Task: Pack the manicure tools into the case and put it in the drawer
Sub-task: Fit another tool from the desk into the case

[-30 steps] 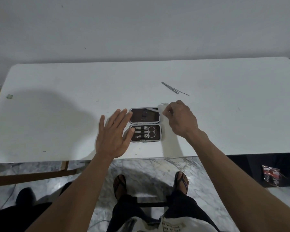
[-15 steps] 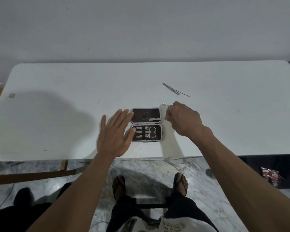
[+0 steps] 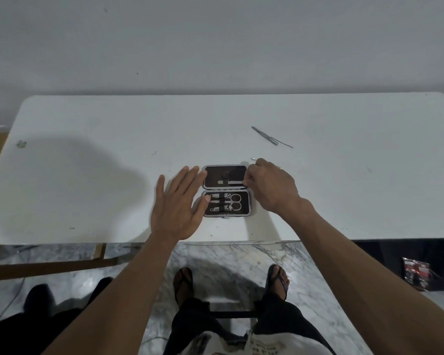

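A small manicure case (image 3: 226,190) lies flat and unfolded near the front edge of the white table (image 3: 87,175). Its near half holds scissors and clippers in loops; a thin metal tool (image 3: 231,181) lies across its far half. My left hand (image 3: 177,203) rests flat with fingers spread against the case's left side. My right hand (image 3: 269,188) pinches the right end of that thin tool at the case's far right edge. Two more slim metal tools (image 3: 269,138) lie loose on the table, behind and to the right.
A pale wall runs behind the table. Below the front edge are marble floor, my sandalled feet (image 3: 277,280) and a wooden frame (image 3: 49,265) at left. A dark cabinet with a small packet (image 3: 415,275) stands low right.
My right hand has moved left from beside the case to its far half, bringing the thin tool into it. My left hand stays flat at the case's left side.
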